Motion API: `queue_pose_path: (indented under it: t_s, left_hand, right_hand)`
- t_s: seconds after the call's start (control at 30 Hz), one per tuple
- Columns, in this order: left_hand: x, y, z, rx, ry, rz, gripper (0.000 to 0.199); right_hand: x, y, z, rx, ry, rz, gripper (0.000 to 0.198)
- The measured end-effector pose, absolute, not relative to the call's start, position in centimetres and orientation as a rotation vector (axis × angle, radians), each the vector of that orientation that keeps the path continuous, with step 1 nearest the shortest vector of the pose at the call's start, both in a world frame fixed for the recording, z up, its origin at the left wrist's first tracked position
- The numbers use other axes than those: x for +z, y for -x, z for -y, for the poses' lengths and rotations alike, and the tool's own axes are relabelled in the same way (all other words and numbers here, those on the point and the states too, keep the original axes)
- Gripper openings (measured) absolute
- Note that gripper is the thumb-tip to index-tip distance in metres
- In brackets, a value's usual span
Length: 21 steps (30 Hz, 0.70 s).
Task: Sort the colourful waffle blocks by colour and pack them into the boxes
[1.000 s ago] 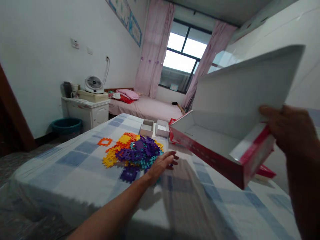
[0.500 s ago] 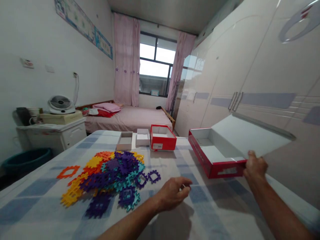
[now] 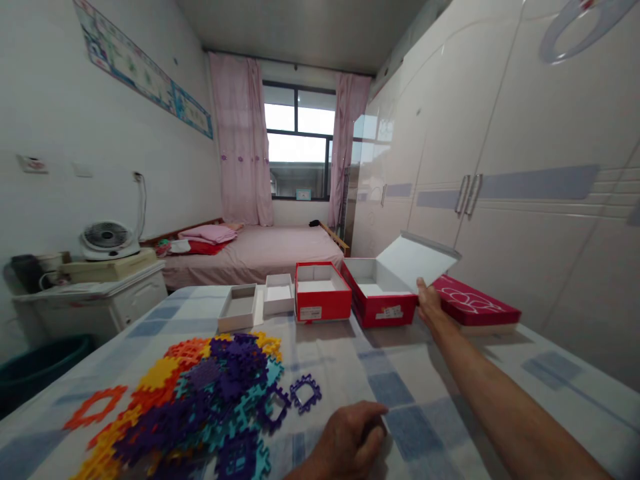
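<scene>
A dark red box (image 3: 384, 312) with a white inside stands on the table, its hinged lid (image 3: 417, 259) tilted up and back to the right. My right hand (image 3: 429, 300) is closed on this box at its front right corner, thumb up beside the lid. Low in the middle, my left hand (image 3: 353, 437) rests over the cloth with fingers loosely bent and thumb apart, holding nothing. Left of it lies a heap of plastic interlocking pieces (image 3: 200, 393) in purple, orange, yellow and turquoise. The nearest loose one is a purple square frame (image 3: 305, 393).
A bright red open box (image 3: 323, 303) stands left of the dark red one, then a small white box (image 3: 278, 295) and a grey-white box (image 3: 238, 308). A closed dark red box (image 3: 477, 305) lies at the right. Blue-and-white cloth (image 3: 420, 420) covers the table.
My right hand has shifted the lidded box left and away, close beside the bright red box. The closed dark red box at right now shows. The view has tilted up slightly.
</scene>
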State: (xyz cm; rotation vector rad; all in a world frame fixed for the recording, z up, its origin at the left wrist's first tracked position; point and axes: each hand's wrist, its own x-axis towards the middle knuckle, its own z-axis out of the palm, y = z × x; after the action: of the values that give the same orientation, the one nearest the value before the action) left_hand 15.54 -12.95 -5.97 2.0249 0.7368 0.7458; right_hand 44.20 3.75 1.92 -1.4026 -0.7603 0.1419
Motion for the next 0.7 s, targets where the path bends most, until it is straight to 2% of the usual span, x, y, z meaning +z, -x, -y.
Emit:
queue_pose_path:
  t_s: [0.13, 0.23, 0.5, 0.57, 0.7]
  left_hand:
    - [-5.8, -15.5, 13.1, 0.751, -2.017, -0.732, 0.035]
    - [-5.9, -15.5, 13.0, 0.755, -2.024, -0.730, 0.034]
    - [-6.0, -15.4, 12.9, 0.745, -2.038, -0.724, 0.033]
    - [-5.9, -15.4, 13.0, 0.735, -2.043, -0.725, 0.033]
    - [-5.8, -15.4, 13.1, 0.716, -2.045, -0.745, 0.034]
  right_hand:
    - [0.0, -44.7, -4.1, 0.143, 1.531, 0.794, 0.020]
    - [-1.1, -46.0, -2.6, 0.069, 1.616, 0.812, 0.022]
    - [-3.9, -52.0, 4.1, -0.357, 1.848, 0.619, 0.057]
    - [-4.7, -53.6, 4.7, -0.281, 1.832, 0.537, 0.060]
    - [-5.8, -55.7, 4.5, 0.076, 1.526, 0.465, 0.058]
